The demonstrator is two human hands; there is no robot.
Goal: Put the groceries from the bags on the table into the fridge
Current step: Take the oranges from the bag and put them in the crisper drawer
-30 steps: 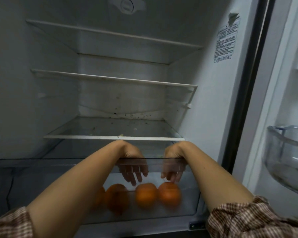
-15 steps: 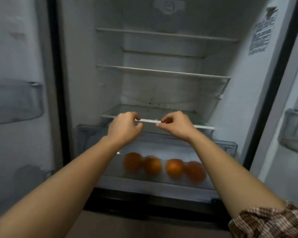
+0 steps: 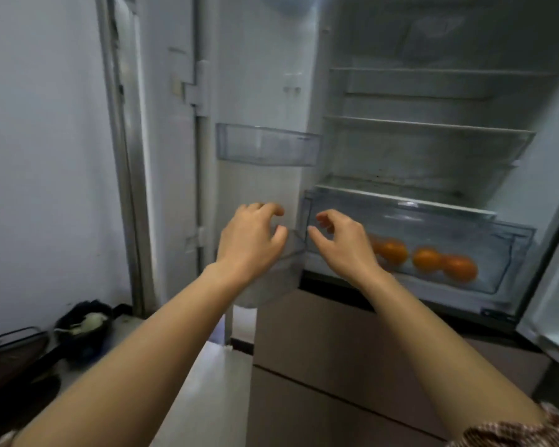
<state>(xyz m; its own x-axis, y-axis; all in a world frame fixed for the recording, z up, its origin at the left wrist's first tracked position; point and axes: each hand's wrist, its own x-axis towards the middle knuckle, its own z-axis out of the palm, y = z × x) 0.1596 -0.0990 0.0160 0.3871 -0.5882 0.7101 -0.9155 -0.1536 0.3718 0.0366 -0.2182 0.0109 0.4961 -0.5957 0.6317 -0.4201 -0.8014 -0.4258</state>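
Observation:
The fridge point(image 3: 433, 150) stands open at the right, its glass shelves bare. Several oranges point(image 3: 426, 259) lie in the clear crisper drawer point(image 3: 497, 243) at the bottom, which is pulled partway out. My left hand point(image 3: 249, 240) hovers in front of the left door's lower bin, fingers curled and apart, holding nothing. My right hand point(image 3: 342, 243) hangs just before the drawer's left corner, also with loose fingers and nothing in it. Neither hand touches the drawer.
The left fridge door point(image 3: 255, 91) is swung open with a clear upper bin point(image 3: 265, 150) and a lower bin point(image 3: 281, 269). Brown lower freezer drawers point(image 3: 320, 350) sit below. Dark pans and clutter point(image 3: 46, 343) lie on a surface at lower left by the white wall.
Both hands have come out of the crisper drawer and drawn back from the fridge. My view has swung left, so the fridge now sits at the right and the left door shows.

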